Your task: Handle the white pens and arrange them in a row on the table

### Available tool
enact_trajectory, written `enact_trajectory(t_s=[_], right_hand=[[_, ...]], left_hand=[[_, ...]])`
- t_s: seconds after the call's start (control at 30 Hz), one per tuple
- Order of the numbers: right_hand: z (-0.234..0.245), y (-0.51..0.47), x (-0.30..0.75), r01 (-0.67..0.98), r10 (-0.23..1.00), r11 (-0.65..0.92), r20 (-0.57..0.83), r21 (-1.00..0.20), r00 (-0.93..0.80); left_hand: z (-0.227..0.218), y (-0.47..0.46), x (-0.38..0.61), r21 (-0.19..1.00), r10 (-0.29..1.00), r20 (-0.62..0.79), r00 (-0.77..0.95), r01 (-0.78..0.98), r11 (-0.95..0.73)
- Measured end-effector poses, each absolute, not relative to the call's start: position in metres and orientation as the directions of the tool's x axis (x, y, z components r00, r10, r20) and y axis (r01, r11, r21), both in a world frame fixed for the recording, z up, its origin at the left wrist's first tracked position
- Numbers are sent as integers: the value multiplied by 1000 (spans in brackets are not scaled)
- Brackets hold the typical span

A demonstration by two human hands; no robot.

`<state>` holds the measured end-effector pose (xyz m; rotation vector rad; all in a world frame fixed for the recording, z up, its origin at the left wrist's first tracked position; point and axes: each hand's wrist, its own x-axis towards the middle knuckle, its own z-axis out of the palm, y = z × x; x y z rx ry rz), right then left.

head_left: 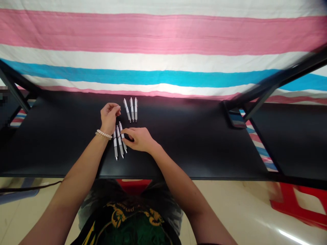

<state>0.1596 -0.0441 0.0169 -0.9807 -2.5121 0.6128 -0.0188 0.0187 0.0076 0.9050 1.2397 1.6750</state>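
Observation:
Three white pens with grey grips lie side by side on the black table, and the rightmost of them, a slightly slanted pen point(120, 126), is under the fingertips of my right hand point(139, 139). Its thumb and index finger close on the barrel. To the left lie a middle pen point(120, 143) and a left pen point(115, 148), whose upper end is partly hidden by my left wrist. Above them my left hand point(109, 115) is closed, fingers curled together; whatever it may hold is hidden. Farther back rest a tilted pen point(127, 111) and two upright pens point(132, 109), close together.
The black table point(184, 143) has a metal frame post point(255, 98) at right and another post point(15, 88) at left. A striped cloth point(163, 61) hangs along the back edge. Red plastic stools point(298, 204) stand below on the floor.

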Motion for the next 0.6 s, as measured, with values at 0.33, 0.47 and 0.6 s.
enact_trajectory(t_s=[0.33,0.47,0.6], right_hand=[[13,-37,163,490,671,667,166,-561,-723],[10,-34,165,461,727,581,173,-670,-665],[3,-35,160,326,820,424,206,-845,-534]], left_hand=[[8,19,-20,958,916,83,-393,-222,-182],[8,20,-21,958,908,74,-412,-223,-180],[9,20,-20,953,911,70,-406,-244,-182]])
